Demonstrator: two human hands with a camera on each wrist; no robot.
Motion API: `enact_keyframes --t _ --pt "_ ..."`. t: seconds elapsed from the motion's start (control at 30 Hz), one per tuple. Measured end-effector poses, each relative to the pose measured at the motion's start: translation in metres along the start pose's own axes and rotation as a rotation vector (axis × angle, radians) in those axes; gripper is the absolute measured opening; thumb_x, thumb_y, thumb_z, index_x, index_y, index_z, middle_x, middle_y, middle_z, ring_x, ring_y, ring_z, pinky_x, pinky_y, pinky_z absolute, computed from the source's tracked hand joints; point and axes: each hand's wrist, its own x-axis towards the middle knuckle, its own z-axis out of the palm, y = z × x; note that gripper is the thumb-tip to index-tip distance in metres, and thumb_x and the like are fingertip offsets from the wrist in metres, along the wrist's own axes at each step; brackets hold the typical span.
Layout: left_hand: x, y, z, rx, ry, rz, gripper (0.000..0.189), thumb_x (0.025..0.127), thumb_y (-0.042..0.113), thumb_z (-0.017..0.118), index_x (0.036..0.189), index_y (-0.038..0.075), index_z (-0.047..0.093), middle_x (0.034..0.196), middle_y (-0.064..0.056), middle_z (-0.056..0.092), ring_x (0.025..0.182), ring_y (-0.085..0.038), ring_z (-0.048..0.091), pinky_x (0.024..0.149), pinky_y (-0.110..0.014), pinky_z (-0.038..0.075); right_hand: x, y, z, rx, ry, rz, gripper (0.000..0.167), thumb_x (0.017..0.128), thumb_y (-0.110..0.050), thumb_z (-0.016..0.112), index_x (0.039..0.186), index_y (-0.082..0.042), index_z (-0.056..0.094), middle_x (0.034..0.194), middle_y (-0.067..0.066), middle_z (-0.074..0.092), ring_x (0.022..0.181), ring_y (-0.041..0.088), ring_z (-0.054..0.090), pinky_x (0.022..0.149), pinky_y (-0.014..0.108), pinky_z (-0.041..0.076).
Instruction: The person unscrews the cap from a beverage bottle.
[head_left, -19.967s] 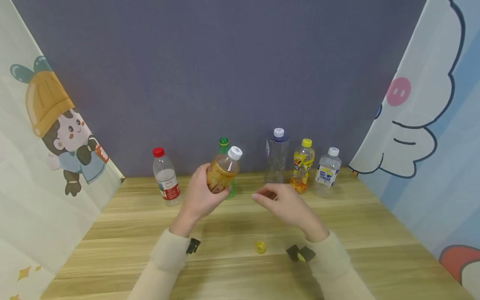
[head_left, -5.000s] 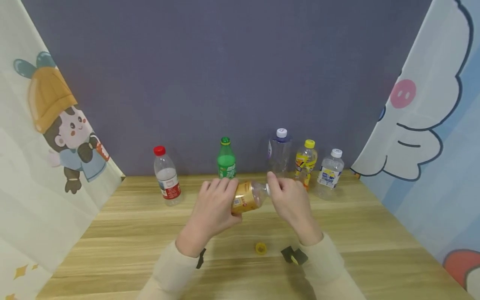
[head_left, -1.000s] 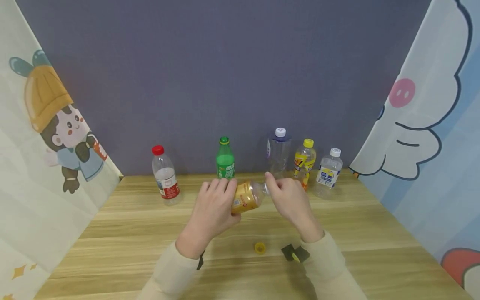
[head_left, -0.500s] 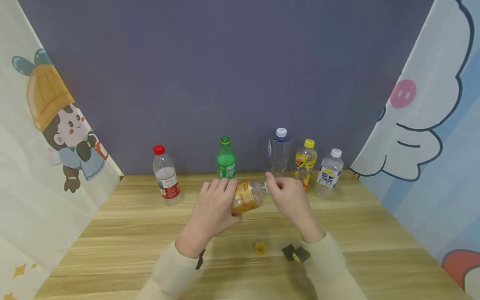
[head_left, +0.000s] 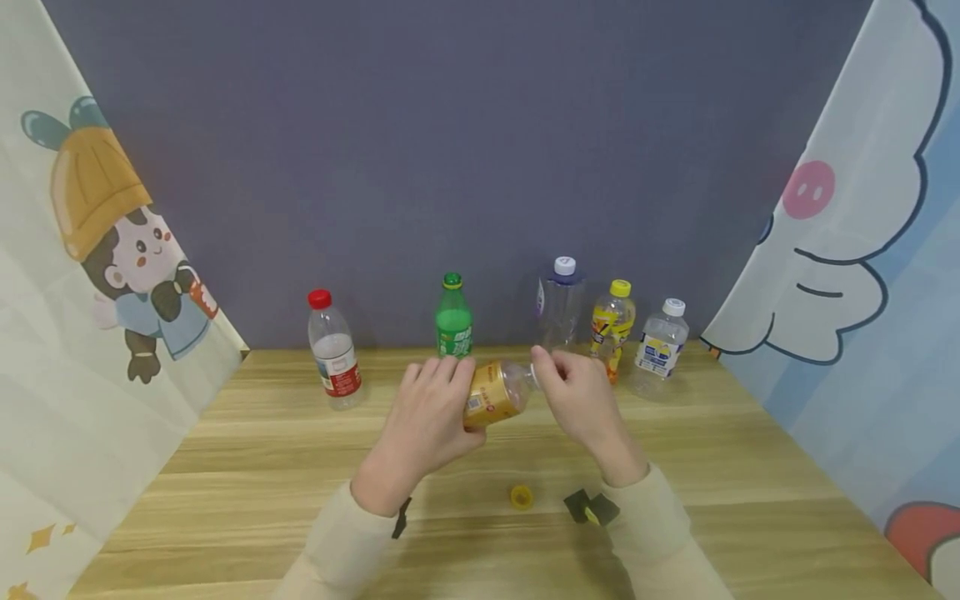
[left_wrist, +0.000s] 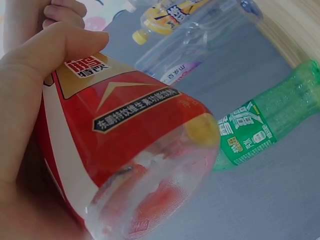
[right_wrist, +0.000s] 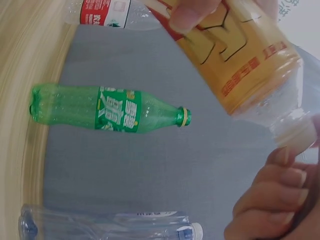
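1. Plastic drink bottle (head_left: 495,394): clear, its label (left_wrist: 135,110) gold near the neck and red toward the base, printed with Chinese characters; tilted sideways above the wooden table (head_left: 292,500).
2. Left hand (head_left: 426,412): fingers curled round the label.
3. Right hand (head_left: 583,402): fingers pinching the white cap (right_wrist: 299,136).

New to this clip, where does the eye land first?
Probably the gold-and-red bottle, tipped sideways mid-frame in the head view, its body gripped by the left hand and its white cap by the right hand. Next, the green bottle behind it and the red-capped bottle further left, both upright against the grey backdrop.
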Motion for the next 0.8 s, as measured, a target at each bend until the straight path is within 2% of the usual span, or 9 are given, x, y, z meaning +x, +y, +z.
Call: enact_keyframes --t 0.23,0.37,0.53,0.8 --pt "0.0 0.001 0.002 0.028 0.028 0.0 0.075 0.055 0.032 0.091 0.118 0.006 0.059 0.098 -0.008 0.065 0.084 -0.025 0.06 0.069 -0.037 0.043 -0.001 -0.005 -0.001 -0.059 0.005 0.137 0.066 0.104 -0.058 0.039 0.054 -0.015 0.036 0.05 -0.003 0.034 0.048 0.016 0.031 0.051 0.034 0.033" --pt "0.0 0.001 0.003 0.064 0.054 0.019 0.074 0.054 0.032 0.091 0.116 0.006 0.059 0.097 -0.008 0.065 0.084 -0.026 0.061 0.069 -0.038 0.043 -0.001 -0.008 -0.003 -0.099 -0.037 0.22 0.071 0.101 -0.066 0.038 0.053 -0.015 0.036 0.048 -0.004 0.034 0.046 0.015 0.031 0.049 0.033 0.033" --pt "0.0 0.002 0.003 0.097 0.058 0.031 0.076 0.054 0.033 0.092 0.116 0.005 0.059 0.098 -0.009 0.066 0.084 -0.026 0.061 0.069 -0.038 0.044 -0.001 -0.01 -0.005 -0.107 -0.076 0.254 0.068 0.102 -0.061 0.043 0.052 -0.015 0.036 0.047 -0.005 0.033 0.044 0.013 0.029 0.046 0.029 0.029" --pt "0.0 0.003 0.003 0.079 0.059 0.025 0.075 0.054 0.032 0.091 0.117 0.005 0.059 0.097 -0.009 0.065 0.083 -0.026 0.061 0.068 -0.039 0.044 -0.001 -0.006 -0.002 -0.043 -0.036 0.201 0.062 0.103 -0.047 0.048 0.052 -0.015 0.035 0.045 -0.006 0.032 0.044 0.013 0.028 0.045 0.026 0.023"
